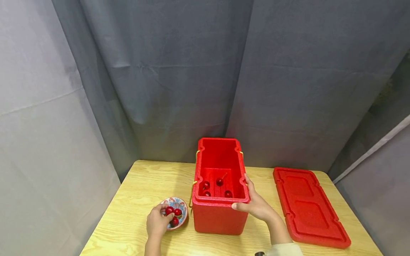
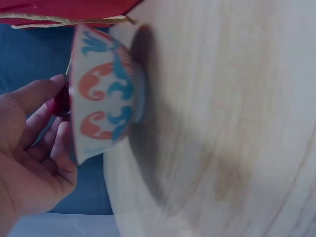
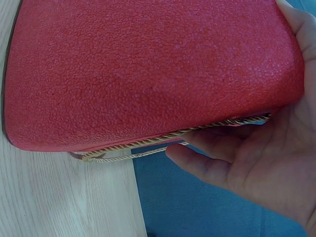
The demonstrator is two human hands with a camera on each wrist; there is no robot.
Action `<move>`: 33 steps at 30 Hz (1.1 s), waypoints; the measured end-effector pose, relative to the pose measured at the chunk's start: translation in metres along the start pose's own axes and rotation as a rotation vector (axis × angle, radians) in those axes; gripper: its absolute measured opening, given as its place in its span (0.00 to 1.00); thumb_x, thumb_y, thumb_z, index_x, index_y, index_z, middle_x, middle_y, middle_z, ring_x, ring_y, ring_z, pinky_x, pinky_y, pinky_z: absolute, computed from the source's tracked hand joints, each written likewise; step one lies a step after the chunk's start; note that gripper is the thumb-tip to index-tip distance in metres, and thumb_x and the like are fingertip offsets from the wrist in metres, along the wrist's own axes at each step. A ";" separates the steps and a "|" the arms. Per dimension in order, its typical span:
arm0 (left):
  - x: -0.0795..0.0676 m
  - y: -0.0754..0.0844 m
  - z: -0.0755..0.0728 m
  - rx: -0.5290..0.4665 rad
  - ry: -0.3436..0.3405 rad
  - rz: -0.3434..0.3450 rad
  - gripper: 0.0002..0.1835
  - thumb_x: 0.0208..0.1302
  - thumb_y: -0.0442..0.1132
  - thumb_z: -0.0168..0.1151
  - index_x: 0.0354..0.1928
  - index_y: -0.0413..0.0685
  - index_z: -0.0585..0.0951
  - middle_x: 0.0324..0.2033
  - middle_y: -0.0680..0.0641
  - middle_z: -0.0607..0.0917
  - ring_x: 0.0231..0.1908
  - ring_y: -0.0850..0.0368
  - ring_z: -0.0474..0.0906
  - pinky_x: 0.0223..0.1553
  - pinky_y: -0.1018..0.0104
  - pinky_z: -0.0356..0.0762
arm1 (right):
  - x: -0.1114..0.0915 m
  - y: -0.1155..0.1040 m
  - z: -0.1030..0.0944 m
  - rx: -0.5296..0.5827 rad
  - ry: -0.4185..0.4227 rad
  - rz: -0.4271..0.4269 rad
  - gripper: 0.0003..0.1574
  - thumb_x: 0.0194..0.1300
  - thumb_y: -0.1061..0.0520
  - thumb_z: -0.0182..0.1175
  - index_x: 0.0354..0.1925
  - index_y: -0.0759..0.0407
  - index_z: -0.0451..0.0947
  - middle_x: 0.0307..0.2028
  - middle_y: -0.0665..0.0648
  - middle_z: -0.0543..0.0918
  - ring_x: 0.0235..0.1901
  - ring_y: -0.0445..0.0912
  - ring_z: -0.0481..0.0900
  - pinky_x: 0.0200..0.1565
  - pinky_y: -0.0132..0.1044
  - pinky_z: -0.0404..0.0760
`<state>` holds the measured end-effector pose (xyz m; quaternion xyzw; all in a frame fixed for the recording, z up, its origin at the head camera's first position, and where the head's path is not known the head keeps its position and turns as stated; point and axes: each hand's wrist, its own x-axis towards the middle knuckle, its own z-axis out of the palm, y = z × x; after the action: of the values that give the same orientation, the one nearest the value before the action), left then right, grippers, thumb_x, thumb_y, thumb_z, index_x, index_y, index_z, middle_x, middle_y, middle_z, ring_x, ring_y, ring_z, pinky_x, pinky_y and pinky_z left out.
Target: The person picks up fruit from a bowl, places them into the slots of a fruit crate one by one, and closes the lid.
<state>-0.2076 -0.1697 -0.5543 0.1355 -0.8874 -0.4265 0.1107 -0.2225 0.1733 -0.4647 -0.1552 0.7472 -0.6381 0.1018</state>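
My left hand [image 1: 156,221] reaches over the rim of a patterned bowl [image 2: 106,94] at the left of the box. Between its thumb and fingers it pinches a dark red cherry [image 2: 60,102]. Other cherries [image 1: 177,212] lie in the bowl. A tall red foam box [image 1: 219,219] stands uncovered in the middle, with several stemmed cherries [image 1: 219,181] on its floor. At the box's near right corner, my right hand [image 1: 260,207] grips the wall, thumb on the front and fingers along the right side.
A red lid [image 1: 312,208] lies flat on the wooden table [image 1: 128,217] at the right. Twisted yellow cord [image 3: 163,140] runs along the box's side. Grey curtains [image 1: 176,78] hang behind the table and on both sides.
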 end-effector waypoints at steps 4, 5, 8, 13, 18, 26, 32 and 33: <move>-0.003 0.009 -0.008 -0.064 0.006 0.028 0.22 0.43 0.35 0.75 0.43 0.40 0.81 0.35 0.45 0.82 0.33 0.50 0.77 0.34 0.56 0.73 | 0.001 0.001 0.001 -0.003 0.002 0.007 0.68 0.48 0.57 0.70 0.71 0.48 0.33 0.63 0.63 0.60 0.57 0.58 0.66 0.47 0.45 0.75; -0.003 0.011 -0.010 -0.074 0.011 0.043 0.21 0.43 0.35 0.75 0.43 0.39 0.81 0.35 0.44 0.82 0.33 0.50 0.77 0.34 0.56 0.74 | 0.001 0.001 0.001 -0.007 0.002 0.008 0.68 0.48 0.57 0.70 0.72 0.48 0.33 0.63 0.63 0.60 0.57 0.58 0.66 0.47 0.45 0.75; -0.002 0.019 -0.017 -0.098 0.021 0.065 0.20 0.44 0.34 0.74 0.42 0.40 0.81 0.35 0.44 0.82 0.32 0.51 0.78 0.31 0.58 0.74 | 0.003 0.001 0.001 -0.014 0.002 0.003 0.69 0.47 0.57 0.70 0.72 0.48 0.33 0.63 0.63 0.61 0.56 0.57 0.66 0.47 0.45 0.75; 0.001 0.032 -0.027 -0.130 0.018 0.077 0.19 0.45 0.34 0.74 0.42 0.42 0.82 0.35 0.46 0.83 0.30 0.56 0.75 0.28 0.63 0.72 | 0.002 0.001 0.001 -0.009 -0.006 -0.002 0.68 0.48 0.57 0.70 0.71 0.47 0.33 0.62 0.64 0.61 0.56 0.59 0.66 0.48 0.45 0.75; 0.005 0.044 -0.035 -0.165 0.021 0.085 0.18 0.46 0.35 0.73 0.42 0.44 0.82 0.34 0.47 0.83 0.30 0.56 0.75 0.29 0.63 0.73 | 0.001 0.001 0.000 -0.011 -0.003 0.000 0.68 0.48 0.57 0.70 0.71 0.48 0.32 0.62 0.64 0.60 0.56 0.58 0.67 0.48 0.44 0.74; 0.011 0.062 -0.046 -0.201 0.008 0.113 0.16 0.47 0.36 0.73 0.41 0.45 0.82 0.33 0.48 0.83 0.30 0.56 0.74 0.30 0.63 0.72 | 0.001 0.002 -0.001 -0.009 -0.004 0.002 0.68 0.48 0.57 0.70 0.71 0.48 0.32 0.62 0.64 0.60 0.56 0.59 0.66 0.48 0.45 0.75; 0.020 0.073 -0.054 -0.206 -0.011 0.128 0.16 0.48 0.36 0.73 0.41 0.44 0.82 0.34 0.47 0.83 0.32 0.54 0.74 0.32 0.62 0.71 | 0.001 0.002 -0.001 -0.009 -0.001 0.010 0.69 0.47 0.57 0.70 0.71 0.48 0.32 0.63 0.63 0.60 0.57 0.59 0.66 0.48 0.45 0.75; 0.021 0.075 -0.056 -0.205 -0.014 0.128 0.16 0.48 0.35 0.73 0.41 0.44 0.82 0.34 0.48 0.83 0.32 0.54 0.74 0.33 0.62 0.71 | 0.001 0.002 -0.001 -0.009 0.000 0.012 0.68 0.47 0.57 0.70 0.71 0.47 0.32 0.63 0.63 0.60 0.57 0.59 0.66 0.48 0.45 0.75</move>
<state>-0.2211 -0.1722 -0.4594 0.0634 -0.8467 -0.5081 0.1446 -0.2238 0.1739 -0.4666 -0.1512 0.7511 -0.6340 0.1046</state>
